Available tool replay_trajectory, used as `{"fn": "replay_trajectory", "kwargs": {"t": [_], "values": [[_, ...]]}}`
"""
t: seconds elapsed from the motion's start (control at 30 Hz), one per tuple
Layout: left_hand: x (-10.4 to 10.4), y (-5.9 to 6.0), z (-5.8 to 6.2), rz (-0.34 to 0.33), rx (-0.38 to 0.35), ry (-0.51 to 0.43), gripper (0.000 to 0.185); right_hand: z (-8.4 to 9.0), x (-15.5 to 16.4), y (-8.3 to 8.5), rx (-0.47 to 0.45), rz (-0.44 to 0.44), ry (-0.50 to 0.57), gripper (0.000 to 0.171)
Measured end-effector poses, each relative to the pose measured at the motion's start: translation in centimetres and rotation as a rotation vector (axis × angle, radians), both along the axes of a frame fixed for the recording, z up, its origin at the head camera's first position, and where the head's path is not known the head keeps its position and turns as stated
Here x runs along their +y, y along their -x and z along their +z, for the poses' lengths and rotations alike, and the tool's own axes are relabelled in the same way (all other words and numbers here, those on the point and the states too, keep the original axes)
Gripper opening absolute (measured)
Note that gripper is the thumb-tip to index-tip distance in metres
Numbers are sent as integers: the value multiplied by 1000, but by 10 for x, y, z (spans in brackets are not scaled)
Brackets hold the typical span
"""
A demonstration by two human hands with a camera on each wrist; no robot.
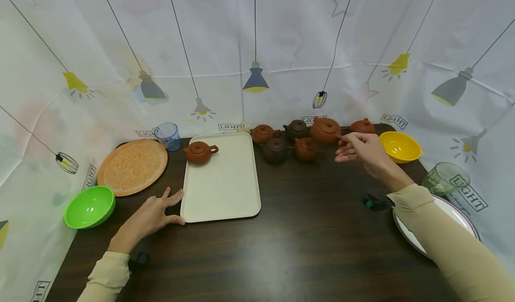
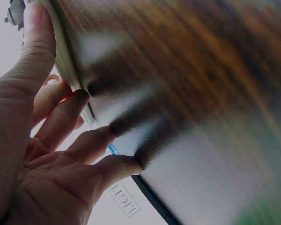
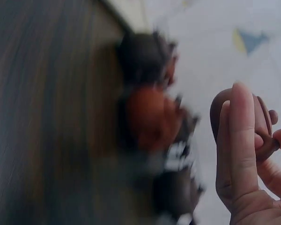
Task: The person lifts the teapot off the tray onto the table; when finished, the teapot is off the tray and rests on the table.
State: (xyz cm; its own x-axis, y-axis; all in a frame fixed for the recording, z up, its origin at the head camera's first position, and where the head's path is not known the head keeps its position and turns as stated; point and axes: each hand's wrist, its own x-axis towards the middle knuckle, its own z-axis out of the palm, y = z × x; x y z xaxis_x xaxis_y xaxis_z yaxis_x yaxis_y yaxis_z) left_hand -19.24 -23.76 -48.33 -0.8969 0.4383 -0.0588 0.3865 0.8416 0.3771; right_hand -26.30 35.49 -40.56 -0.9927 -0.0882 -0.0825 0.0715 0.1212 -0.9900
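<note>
My right hand pinches the handle of a reddish-brown clay teapot, held up above the other teapots in the back row. In the right wrist view, that teapot is partly hidden behind two extended fingers. My left hand has its fingers spread at the near left corner of a cream tray. Seen from the left wrist, the thumb lies along the tray's edge and several fingertips rest on the dark table. One reddish-brown teapot sits on the tray's far left part.
Right of the tray stand dark teapots and reddish ones, close together. A yellow bowl, a green glass and a white plate are at the right. At the left are a blue glass, an orange round mat and a green bowl.
</note>
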Motion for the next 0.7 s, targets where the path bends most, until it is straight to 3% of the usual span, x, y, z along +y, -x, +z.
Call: {"fn": "replay_trajectory", "kwargs": {"t": [0.23, 0.4, 0.57, 0.7], "values": [[0, 0, 2, 5, -22, -1, 89, -37, 43, 2, -122, -31, -190, 42], [0, 0, 2, 13, -25, 2, 89, -58, 51, 6, -180, -6, -200, 53], [0, 0, 1, 9, -12, 2, 90, -66, 52, 7, -202, -7, -167, 54], [1, -1, 2, 2, -7, -6, 90, -61, 45, 0, -123, -100, -320, 58]]}}
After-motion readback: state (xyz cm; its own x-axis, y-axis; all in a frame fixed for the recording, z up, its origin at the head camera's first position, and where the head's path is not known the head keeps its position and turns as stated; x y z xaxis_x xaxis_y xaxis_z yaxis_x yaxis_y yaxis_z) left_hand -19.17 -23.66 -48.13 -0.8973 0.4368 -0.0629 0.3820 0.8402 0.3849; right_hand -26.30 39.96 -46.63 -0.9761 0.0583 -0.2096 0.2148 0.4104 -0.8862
